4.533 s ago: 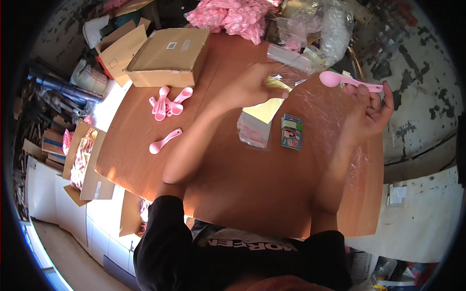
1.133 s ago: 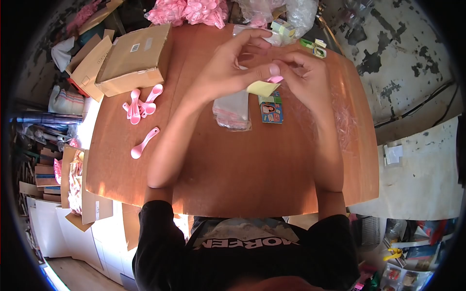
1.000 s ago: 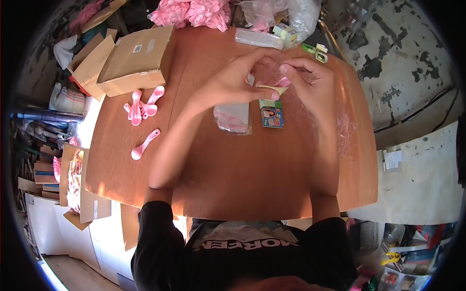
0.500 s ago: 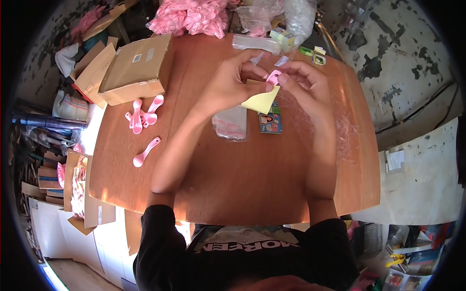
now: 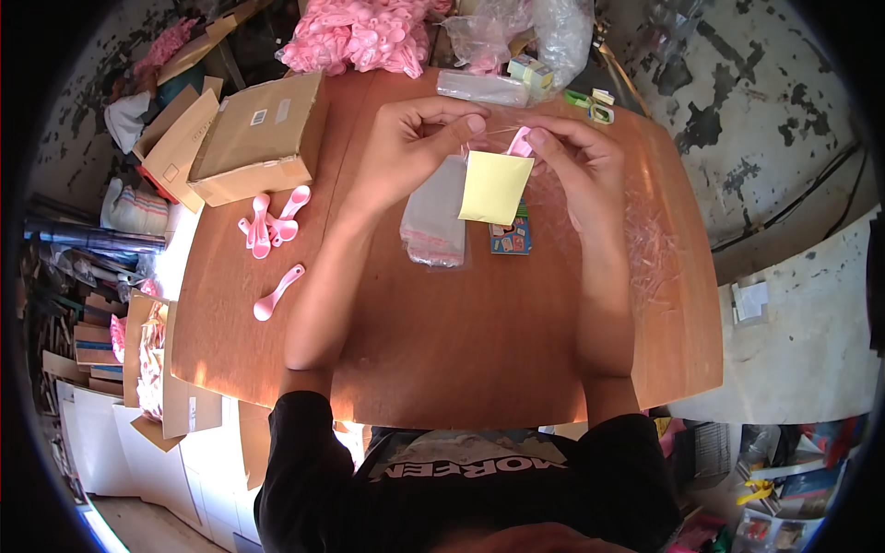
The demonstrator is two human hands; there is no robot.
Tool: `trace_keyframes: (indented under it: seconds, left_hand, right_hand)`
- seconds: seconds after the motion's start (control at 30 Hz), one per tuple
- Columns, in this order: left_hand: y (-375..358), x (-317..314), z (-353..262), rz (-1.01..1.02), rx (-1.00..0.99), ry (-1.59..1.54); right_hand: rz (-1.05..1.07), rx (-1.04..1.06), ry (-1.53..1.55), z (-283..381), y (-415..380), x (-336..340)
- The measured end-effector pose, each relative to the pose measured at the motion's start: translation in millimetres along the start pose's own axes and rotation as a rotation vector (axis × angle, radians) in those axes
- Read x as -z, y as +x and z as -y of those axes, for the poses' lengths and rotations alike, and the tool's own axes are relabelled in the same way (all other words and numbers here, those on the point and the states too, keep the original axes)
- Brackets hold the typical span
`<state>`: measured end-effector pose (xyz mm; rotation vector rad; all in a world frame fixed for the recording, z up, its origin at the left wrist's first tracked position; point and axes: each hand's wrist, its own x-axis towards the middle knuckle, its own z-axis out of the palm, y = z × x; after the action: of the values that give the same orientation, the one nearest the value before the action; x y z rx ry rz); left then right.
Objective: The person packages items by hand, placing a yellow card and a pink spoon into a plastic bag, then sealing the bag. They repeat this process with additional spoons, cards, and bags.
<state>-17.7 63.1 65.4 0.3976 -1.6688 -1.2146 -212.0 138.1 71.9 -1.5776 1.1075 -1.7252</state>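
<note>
My left hand (image 5: 419, 143) pinches the left edge of a clear plastic bag near its top. My right hand (image 5: 576, 157) pinches the bag's right side beside the handle of a pink spoon (image 5: 521, 140). A yellow card (image 5: 495, 187) hangs between my hands, in front of the rest of the spoon. Beneath it on the table lie a stack of clear bags (image 5: 435, 217) and a partly covered blue printed card (image 5: 510, 241). Several pink spoons (image 5: 262, 230) form a small pile at the left, with a single spoon (image 5: 277, 293) nearer the front.
A closed cardboard box (image 5: 258, 129) stands at the table's back left. A large heap of pink spoons (image 5: 364, 37) and plastic wrapping (image 5: 562, 41) lie along the back edge. Green scissors (image 5: 590, 106) and a small card stack (image 5: 531, 70) are at the back right.
My left hand has moved left, away from my right hand, and its thumb is off the card. The yellow card now faces the camera more squarely and hangs straighter.
</note>
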Motion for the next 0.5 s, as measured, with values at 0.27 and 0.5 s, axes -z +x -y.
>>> trace_keyframes:
  seconds: [0.27,0.5]
  left_hand:
    - [0.2,16.9,-7.7,0.085,-0.009,-0.003]
    - [-0.9,26.0,-13.7,0.140,0.003,-0.032]
  right_hand:
    - [0.116,-0.040,0.182,-0.4,-1.9,3.0]
    - [0.207,0.005,0.186,-2.0,-1.5,2.3]
